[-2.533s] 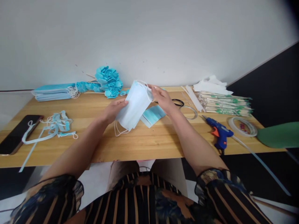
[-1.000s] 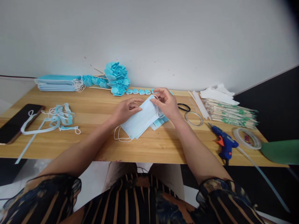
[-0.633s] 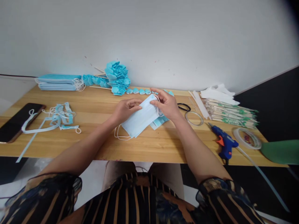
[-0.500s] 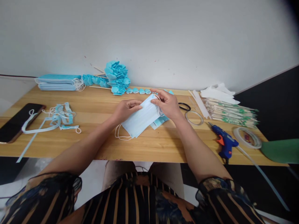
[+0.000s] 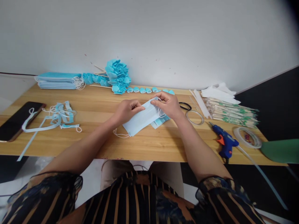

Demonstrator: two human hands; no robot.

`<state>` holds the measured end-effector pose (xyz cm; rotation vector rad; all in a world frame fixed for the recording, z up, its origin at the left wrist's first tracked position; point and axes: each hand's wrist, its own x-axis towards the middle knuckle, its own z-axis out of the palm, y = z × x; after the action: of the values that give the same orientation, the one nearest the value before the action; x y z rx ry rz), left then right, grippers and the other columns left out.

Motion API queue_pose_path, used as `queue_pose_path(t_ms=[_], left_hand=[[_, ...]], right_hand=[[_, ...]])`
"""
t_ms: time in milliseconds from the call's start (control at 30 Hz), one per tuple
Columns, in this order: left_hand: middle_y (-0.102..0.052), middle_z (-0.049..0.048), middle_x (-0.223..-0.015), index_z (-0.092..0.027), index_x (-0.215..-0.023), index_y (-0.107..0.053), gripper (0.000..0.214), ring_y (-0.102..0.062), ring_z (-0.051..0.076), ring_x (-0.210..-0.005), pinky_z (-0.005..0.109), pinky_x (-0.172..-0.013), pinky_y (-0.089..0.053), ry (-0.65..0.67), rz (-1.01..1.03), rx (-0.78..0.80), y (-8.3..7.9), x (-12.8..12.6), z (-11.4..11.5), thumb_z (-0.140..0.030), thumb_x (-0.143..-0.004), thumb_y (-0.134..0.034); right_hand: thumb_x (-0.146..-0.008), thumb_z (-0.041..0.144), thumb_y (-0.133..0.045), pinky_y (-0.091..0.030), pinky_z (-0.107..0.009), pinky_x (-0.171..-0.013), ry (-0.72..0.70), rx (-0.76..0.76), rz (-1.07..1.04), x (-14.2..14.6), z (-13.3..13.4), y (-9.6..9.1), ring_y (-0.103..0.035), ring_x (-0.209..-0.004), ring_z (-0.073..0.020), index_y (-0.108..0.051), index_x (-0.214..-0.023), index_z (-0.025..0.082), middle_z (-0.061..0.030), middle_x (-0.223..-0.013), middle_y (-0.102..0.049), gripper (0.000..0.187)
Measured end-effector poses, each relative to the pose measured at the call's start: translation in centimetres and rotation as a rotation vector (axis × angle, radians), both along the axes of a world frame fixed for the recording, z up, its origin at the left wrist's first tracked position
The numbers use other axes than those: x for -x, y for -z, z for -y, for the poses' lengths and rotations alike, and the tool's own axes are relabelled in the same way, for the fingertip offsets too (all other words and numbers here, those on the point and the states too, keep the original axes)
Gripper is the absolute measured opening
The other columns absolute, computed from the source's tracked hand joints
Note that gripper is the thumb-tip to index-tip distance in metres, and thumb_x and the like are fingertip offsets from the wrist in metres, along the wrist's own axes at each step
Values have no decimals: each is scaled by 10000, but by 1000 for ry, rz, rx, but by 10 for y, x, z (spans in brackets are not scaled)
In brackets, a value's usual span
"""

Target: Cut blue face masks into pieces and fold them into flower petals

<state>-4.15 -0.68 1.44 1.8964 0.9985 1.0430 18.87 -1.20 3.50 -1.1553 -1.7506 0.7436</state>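
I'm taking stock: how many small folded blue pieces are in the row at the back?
7 visible: five pieces beginning beside the blue flowers, then two pieces farther right, past a gap where the right hand may hide another.
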Motion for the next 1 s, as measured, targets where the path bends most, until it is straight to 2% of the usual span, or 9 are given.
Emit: queue_pose_path(t_ms=[100, 233, 300, 367, 433, 533, 600, 833, 1000], left_hand=[[-615, 14, -621, -209, -644, -658, 298, -462, 150, -604, 292, -606, -356, -49, -43, -88, -7, 1, 3, -409, -842, -757], [-726, 83, -948, -224, -829, -752, 195, -617, 263, -986, 367, -881, -462, -162, 5, -291, -23, -3, 23, -409, -820, -814], [-737, 96, -1007, -226, -890, -777, 189, -626, 265, -1021, 387, -938, -462, -106, 57, -307, -28, -9, 37, -403, -833, -809], [-735, 83, -911, -222, -899, -788, 212, -628, 224, -874, 366, -861, -482, 70, 95, -205, -25, -17, 46, -426, -844, -797], [-728, 64, -874, -218, -984, -787, 309, -584, 172, -720, 319, -710, -471, 201, 147, 34, -17, -23, 47, -490, -838, -789], [-729, 83, -936, -189, -1047, -737, 506, -595, 151, -694, 274, -591, -427, 156, 393, 393, -7, -26, 37, -642, -823, -749], [-730, 110, -983, -172, -1013, -705, 542, -639, 163, -741, 271, -594, -444, 110, 569, 519, -6, -23, 29, -686, -839, -706], [-756, 111, -904, -137, -965, -696, 290, -681, 179, -777, 280, -653, -493, 130, 696, 632, -6, -13, 17, -387, -830, -753], [-793, 124, -989, -133, -973, -718, 251, -700, 165, -794, 265, -663, -507, 35, 717, 585, 5, -11, 10, -318, -814, -778]], right_hand=[[-811, 373, -766, -415, -308, -666, 54, -82, 115, 1, 4, -6, -494, -652, -147, -730, -786, 231, 15, -705, -624, 149], [-863, 380, -739, -446, -322, -706, 180, -195, 153, 1, 10, -13, -541, -681, -164, -728, -808, 242, 9, -716, -637, 149], [-892, 411, -716, -474, -326, -708, 234, -225, 124, 1, 13, -14, -576, -683, -170, -730, -840, 244, 1, -744, -673, 175], [-912, 432, -696, -512, -338, -714, 254, -234, 92, 2, 16, -14, -627, -704, -184, -731, -870, 252, -12, -813, -721, 188], [-930, 417, -674, -559, -368, -767, 223, -246, 67, 3, 17, -13, -697, -806, -218, -730, -890, 269, -24, -918, -762, 163], [-944, 347, -660, -575, -424, -934, 101, -305, 62, 4, 19, -11, -738, -1022, -251, -723, -880, 287, -30, -1033, -789, 109], [-946, 314, -662, -553, -450, -1010, 23, -334, 89, 3, 19, -10, -737, -1066, -251, -719, -866, 288, -31, -1055, -797, 102], [-948, 287, -648, -526, -475, -1077, -36, -298, 183, -1, 9, -4, -716, -1165, -252, -729, -915, 295, -30, -1191, -785, 88], [-941, 241, -620, -553, -442, -986, 159, -168, 321, -47, -2, -10, -732, -1103, -257, -749, -1123, 261, -50, -1172, -795, 224]])
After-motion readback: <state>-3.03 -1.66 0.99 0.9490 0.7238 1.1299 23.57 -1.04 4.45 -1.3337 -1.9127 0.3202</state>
